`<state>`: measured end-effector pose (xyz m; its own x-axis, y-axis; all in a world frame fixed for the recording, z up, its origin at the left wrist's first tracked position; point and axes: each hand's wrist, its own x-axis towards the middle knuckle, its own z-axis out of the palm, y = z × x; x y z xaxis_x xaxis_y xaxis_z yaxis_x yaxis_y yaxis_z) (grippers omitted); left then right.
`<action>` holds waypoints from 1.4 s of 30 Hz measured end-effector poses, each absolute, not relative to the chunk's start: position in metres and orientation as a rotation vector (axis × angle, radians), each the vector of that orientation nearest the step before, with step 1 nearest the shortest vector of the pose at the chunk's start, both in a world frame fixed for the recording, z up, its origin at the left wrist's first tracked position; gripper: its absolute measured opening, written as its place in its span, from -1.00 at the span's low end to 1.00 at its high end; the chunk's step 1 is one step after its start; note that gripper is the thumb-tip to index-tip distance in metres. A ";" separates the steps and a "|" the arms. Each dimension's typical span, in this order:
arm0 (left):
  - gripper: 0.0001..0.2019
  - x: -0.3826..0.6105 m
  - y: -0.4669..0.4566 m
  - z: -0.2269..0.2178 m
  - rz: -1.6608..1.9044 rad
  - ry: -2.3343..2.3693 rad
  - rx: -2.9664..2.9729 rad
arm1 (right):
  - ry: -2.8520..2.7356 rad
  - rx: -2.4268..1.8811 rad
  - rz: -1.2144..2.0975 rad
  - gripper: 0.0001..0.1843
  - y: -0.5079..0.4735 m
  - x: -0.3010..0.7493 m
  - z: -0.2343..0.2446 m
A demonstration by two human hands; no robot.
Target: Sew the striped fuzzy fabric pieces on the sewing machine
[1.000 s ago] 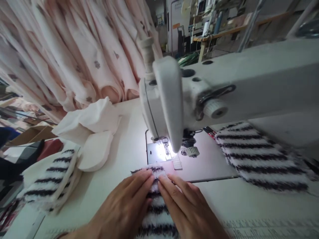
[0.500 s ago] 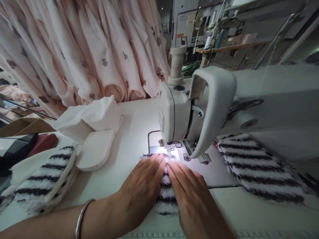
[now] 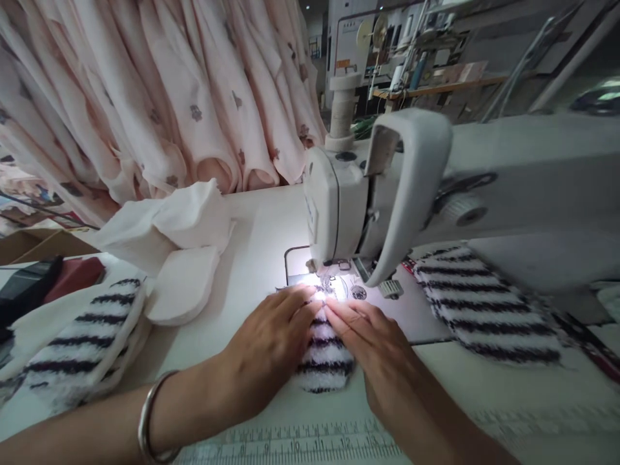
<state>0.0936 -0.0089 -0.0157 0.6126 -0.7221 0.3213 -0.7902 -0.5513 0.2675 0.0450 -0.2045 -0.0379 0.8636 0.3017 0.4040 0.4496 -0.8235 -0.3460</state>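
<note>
A black-and-white striped piece of fuzzy fabric [image 3: 327, 355] lies under the lit needle area of a white sewing machine [image 3: 322, 210]. On its left side, my left hand [image 3: 271, 345] is closed on the fabric, fingers together and bent down near the presser foot. My right hand [image 3: 371, 336] grips the right side, its fingertips almost meeting those of the left. Both thumbs are mostly hidden. Fabric shows between the hands and below them, and its far edge reaches the machine's needle plate. The needle tip is lost in the glare.
White padded pieces [image 3: 184, 284] and a stack of striped pieces [image 3: 87, 336] lie left. Another striped piece [image 3: 484, 310] rests right, beside red-handled scissors [image 3: 591, 349]. Pink garments [image 3: 194, 97] hang behind the table. A printed ruler [image 3: 295, 445] runs along the front edge.
The hands have spread slightly apart below the fingertips, baring more striped fabric between them. The view has shifted a little, so more of the ruler and the scissors show.
</note>
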 end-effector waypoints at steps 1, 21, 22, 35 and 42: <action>-0.72 0.094 -0.006 -0.009 0.186 -1.177 2.402 | -0.586 -2.560 -0.420 -0.48 -0.209 0.045 -0.032; -0.83 0.090 0.000 0.010 -0.069 -1.287 2.233 | -0.677 -2.763 -0.708 -0.54 -0.200 -0.003 -0.025; -0.80 0.089 -0.001 0.010 -0.096 -1.350 2.213 | -0.694 -2.811 -0.742 -0.52 -0.197 -0.011 -0.029; -0.75 0.112 -0.002 -0.004 -0.068 -1.469 2.231 | -0.564 -2.875 -0.792 -0.48 -0.182 0.006 -0.047; -0.67 0.128 0.005 -0.018 -0.051 -1.416 2.271 | -0.574 -2.886 -0.738 -0.44 -0.188 0.029 -0.042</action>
<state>0.1281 0.0051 -0.0179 0.4692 -0.8587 0.2062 -0.8415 -0.3639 0.3992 0.0291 -0.1876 -0.0425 0.8107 0.3327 0.4818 0.3852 -0.9228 -0.0110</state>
